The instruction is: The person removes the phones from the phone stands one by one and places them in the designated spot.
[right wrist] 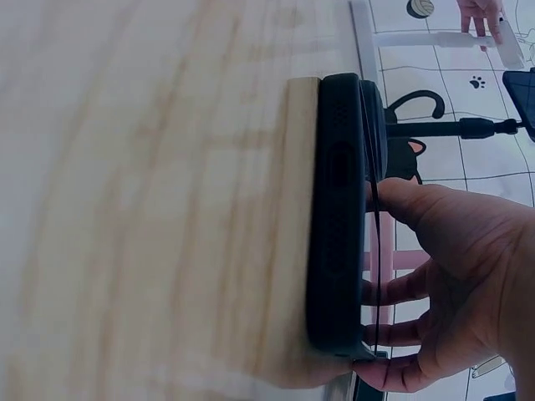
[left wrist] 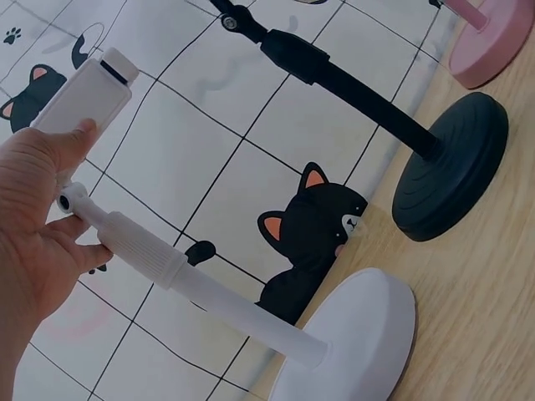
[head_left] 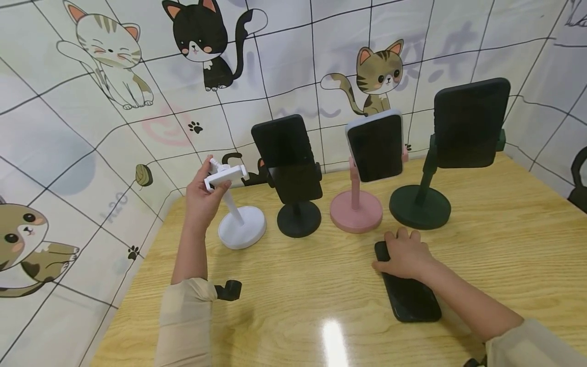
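Observation:
My left hand [head_left: 199, 200] grips the clamp head of a white phone stand [head_left: 244, 229] at the left end of the row. Its thumb lies on the holder plate [left wrist: 88, 96], and the other fingers sit behind, near the joint above the ribbed collar. No phone is in that clamp. My right hand [head_left: 407, 256] spans the far end of a black smartphone [head_left: 412, 302] lying on the table, thumb at the left edge and fingers over the far end and right side. From the right wrist, the phone's port end [right wrist: 337, 225] faces the camera.
To the right of the white stand are a black stand [head_left: 299, 220], a pink stand [head_left: 356, 213] and a dark green stand [head_left: 419, 208], each bearing a device with a dark screen. A cat-print sheet [head_left: 284, 66] hangs behind the wooden table [head_left: 284, 295]. A black object [head_left: 580, 178] shows at far right.

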A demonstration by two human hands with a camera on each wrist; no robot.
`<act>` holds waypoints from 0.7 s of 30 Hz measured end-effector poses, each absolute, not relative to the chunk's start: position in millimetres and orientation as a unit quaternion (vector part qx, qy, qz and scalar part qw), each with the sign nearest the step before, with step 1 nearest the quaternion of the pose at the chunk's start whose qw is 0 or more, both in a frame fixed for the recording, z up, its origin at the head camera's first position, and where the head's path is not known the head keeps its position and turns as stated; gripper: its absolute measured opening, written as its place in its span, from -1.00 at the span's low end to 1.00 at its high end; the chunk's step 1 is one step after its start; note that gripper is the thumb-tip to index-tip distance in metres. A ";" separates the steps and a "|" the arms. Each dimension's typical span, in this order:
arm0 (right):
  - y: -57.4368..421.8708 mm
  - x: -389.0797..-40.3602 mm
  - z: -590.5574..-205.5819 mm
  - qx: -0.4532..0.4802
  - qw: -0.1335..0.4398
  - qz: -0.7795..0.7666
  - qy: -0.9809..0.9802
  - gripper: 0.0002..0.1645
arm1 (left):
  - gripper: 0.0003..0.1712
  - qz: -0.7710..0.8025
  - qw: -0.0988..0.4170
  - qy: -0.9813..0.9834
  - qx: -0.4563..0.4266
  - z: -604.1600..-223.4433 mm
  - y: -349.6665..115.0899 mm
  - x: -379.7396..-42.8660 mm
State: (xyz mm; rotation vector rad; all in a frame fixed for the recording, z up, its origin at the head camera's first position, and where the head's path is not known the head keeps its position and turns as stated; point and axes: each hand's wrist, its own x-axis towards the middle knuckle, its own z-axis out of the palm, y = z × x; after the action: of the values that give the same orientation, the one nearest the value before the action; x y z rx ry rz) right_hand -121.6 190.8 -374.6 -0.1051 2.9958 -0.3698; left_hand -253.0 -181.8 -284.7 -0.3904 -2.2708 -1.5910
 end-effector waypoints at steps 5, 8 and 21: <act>191.6 -122.1 -373.8 -0.037 0.066 -0.121 0.990 -0.07 | -0.19 -0.589 0.160 -0.780 -0.137 -285.5 -180.2 -245.1; 191.6 -122.3 -371.9 -0.037 0.071 -0.123 0.989 -0.07 | -0.14 -0.599 0.153 -0.776 -0.125 -283.9 -179.7 -237.6; 184.8 -128.6 -353.2 -0.029 0.099 -0.103 0.989 -0.26 | -0.34 -0.387 0.362 -0.821 -0.212 -270.0 -164.7 -207.4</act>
State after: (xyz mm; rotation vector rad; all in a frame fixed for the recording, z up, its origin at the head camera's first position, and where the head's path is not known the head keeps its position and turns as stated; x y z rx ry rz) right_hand -128.6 184.8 -353.2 -0.0855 2.9254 -0.3040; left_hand -207.4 -164.7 -270.0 -0.5463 -2.1143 -0.9969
